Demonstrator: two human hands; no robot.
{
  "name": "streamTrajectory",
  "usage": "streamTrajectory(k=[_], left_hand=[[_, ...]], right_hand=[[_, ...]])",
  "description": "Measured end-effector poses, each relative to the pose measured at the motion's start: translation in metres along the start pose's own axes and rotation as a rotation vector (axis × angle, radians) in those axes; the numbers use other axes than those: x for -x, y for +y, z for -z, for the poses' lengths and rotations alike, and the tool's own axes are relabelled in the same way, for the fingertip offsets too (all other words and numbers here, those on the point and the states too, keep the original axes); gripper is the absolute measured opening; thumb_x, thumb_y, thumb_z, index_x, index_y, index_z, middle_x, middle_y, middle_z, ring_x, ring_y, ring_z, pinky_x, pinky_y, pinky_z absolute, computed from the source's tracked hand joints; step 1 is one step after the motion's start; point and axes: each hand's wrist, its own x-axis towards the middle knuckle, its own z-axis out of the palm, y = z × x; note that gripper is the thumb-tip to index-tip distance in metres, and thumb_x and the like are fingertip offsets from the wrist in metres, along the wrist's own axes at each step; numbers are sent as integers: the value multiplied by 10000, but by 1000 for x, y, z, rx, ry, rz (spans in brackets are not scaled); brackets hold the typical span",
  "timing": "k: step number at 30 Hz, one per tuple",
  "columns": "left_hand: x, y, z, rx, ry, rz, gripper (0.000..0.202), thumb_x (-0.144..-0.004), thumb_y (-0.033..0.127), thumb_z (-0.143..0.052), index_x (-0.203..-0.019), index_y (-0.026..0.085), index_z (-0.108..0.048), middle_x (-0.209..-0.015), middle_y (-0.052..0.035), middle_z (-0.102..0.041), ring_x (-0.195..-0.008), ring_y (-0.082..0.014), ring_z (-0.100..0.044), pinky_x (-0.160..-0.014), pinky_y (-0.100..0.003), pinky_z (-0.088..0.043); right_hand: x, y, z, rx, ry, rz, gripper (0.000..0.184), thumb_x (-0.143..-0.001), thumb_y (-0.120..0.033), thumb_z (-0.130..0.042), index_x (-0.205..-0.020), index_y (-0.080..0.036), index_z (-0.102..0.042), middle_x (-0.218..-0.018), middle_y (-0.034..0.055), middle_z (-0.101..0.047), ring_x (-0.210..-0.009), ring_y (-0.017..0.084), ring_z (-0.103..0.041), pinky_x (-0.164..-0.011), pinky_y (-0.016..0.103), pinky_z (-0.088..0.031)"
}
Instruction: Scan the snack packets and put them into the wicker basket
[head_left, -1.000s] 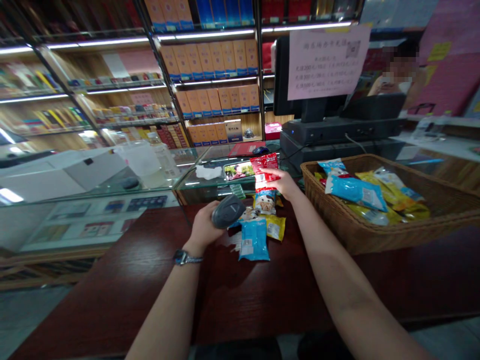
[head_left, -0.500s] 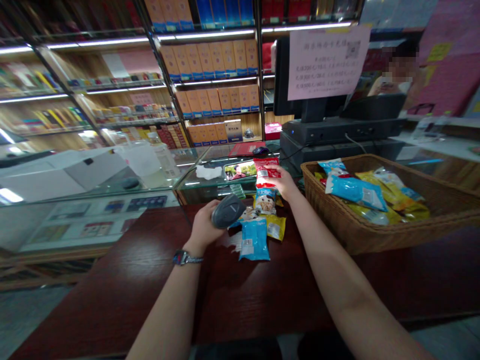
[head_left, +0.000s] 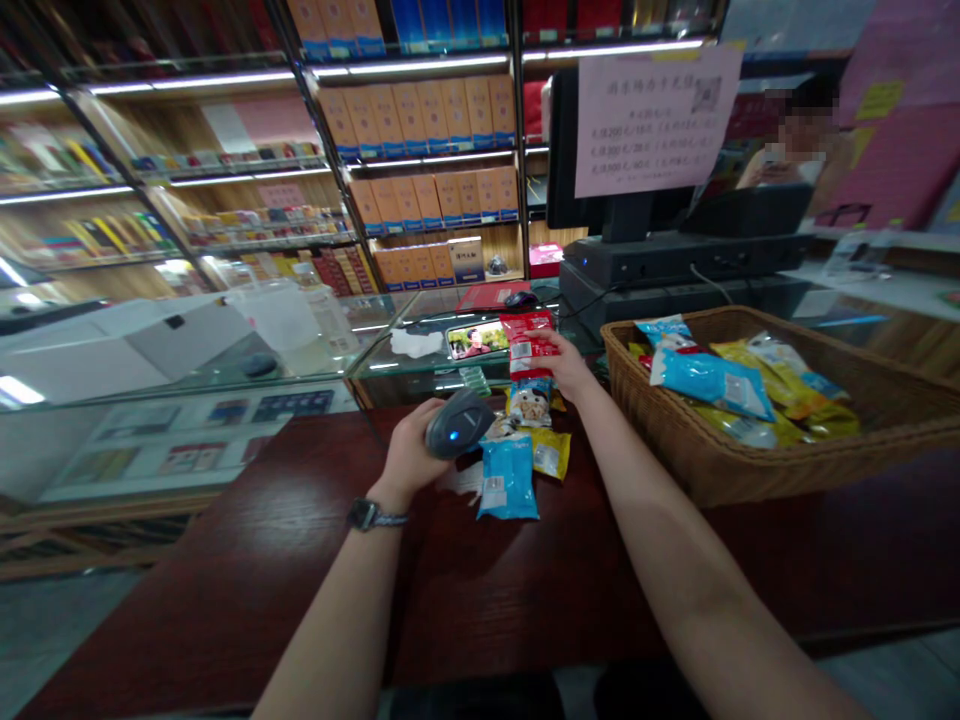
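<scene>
My left hand (head_left: 411,447) is wrapped round a dark grey barcode scanner (head_left: 459,424), on which a small blue light glows. In my right hand (head_left: 568,366) is a red snack packet (head_left: 526,345), its barcode label facing me. Below that packet lie a blue-and-white packet (head_left: 531,402) with a cartoon print, a yellow packet (head_left: 552,453) and a light blue packet (head_left: 508,478) with its label up. They overlap on the dark wooden counter (head_left: 315,590). Part of the pile is hidden behind the scanner.
A wicker basket (head_left: 712,475) of snack packets stands at the right. Behind the red packet, a phone (head_left: 478,340) lies on the glass counter. A monitor (head_left: 561,150) with a pink sign stands behind the basket. A person (head_left: 772,170) is at the back right.
A blue light has come on at the back of the scanner. The red packet has shifted slightly left and turned a little in my right hand.
</scene>
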Motion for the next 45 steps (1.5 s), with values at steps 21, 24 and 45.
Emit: streamTrajectory(k=[21, 24, 45], left_hand=[[1, -3, 2, 70, -27, 6, 326, -660, 135, -681, -985, 169, -681, -996, -64, -697, -850, -201, -681, -764, -301, -539], [0, -2, 2, 55, -49, 3, 351, -660, 128, -673, -1008, 172, -679, -1017, -69, -693, -872, -209, -680, -768, -302, -538], [0, -2, 1, 20, -51, -5, 390, -666, 134, -663, -1054, 168, -674, -1057, -81, -694, -911, -221, -683, -808, -326, -543]], right_hand=[[1, 1, 2, -70, -49, -20, 518, -565, -284, -795, -1065, -246, -669, -996, 5, -718, -893, 198, -663, -821, 341, -537], [2, 4, -4, -149, -12, -112, 534, -606, -331, -781, -1121, -286, -646, -981, -14, -719, -823, 179, -673, -778, 329, -556], [2, -10, 18, 820, 31, -440, 626, -544, -187, -807, -1149, -129, -653, -1080, 131, -709, -967, 291, -680, -838, 384, -538]])
